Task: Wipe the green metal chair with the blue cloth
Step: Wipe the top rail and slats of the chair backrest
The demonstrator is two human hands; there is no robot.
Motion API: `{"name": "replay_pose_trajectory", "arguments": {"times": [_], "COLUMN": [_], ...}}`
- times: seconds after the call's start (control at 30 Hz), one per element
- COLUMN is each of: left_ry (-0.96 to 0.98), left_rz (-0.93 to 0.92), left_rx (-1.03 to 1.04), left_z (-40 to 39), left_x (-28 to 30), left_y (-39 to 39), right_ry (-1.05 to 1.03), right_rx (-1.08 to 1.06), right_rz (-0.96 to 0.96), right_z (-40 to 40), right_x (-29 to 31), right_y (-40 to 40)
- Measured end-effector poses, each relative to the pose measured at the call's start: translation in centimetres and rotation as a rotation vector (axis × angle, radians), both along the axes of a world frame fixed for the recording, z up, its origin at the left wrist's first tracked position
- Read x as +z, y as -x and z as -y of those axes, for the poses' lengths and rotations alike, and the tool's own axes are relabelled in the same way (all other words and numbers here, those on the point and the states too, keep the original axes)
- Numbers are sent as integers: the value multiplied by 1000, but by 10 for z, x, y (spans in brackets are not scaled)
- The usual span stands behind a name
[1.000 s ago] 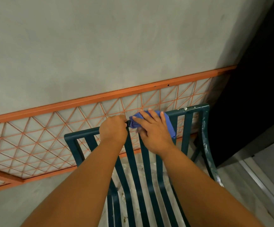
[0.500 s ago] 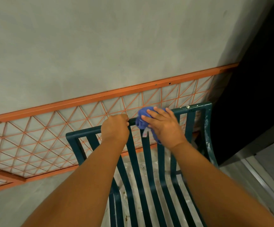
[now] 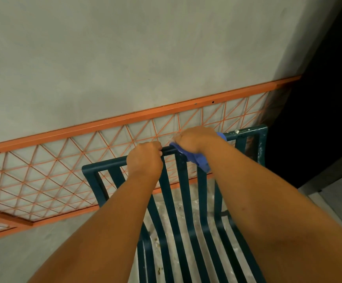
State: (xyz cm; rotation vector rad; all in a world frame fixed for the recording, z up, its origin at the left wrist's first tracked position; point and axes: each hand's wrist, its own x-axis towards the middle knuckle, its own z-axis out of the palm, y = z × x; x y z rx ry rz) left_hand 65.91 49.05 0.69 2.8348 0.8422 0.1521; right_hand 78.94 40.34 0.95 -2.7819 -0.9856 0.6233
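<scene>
**Top rail under wipe: cloth soft, frame rigid**

The green metal chair (image 3: 178, 201) stands against a grey wall (image 3: 125, 58), its slatted back facing the camera. The left hand (image 3: 144, 158) is clenched round the top rail (image 3: 108, 162), steadying the frame. The right hand (image 3: 196, 139) grasps the blue cloth (image 3: 198, 160) against the same rail further right; a loose tail of cloth hangs over the slats below.

Handling, as judged: the chair is stiff painted steel, likely heavy enough to stay put under rubbing, and smooth where the paint is sound. The cloth is light and limp, so it is best bunched in the palm and wrapped over the rail.

White specks (image 3: 236, 131) sit on the rail near the right corner (apparently dried residue; may need firmer pressure).

An orange metal lattice panel (image 3: 63, 166) leans just behind the backrest, leaving little room for fingers behind the rail.
</scene>
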Motion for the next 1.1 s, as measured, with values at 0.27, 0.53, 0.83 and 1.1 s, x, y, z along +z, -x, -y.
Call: {"name": "replay_pose_trajectory", "arguments": {"times": [0.27,0.53,0.83,1.1], "left_ry": [-15,9,10,-10], "left_rz": [39,18,30,29], "left_rx": [37,28,22,24], "left_z": [1,0,2,1], "left_x": [-2,-2,-3,-5], "left_y": [0,-3,-2,-2], "right_ry": [-572,-975,-855,-957], "right_rx": [20,-230,-211,-310], "right_rz": [469,651,340,386], "right_z": [0,2,30,16], "right_x": [-43,-106,-127,-111], "right_y": [49,78,83,90]}}
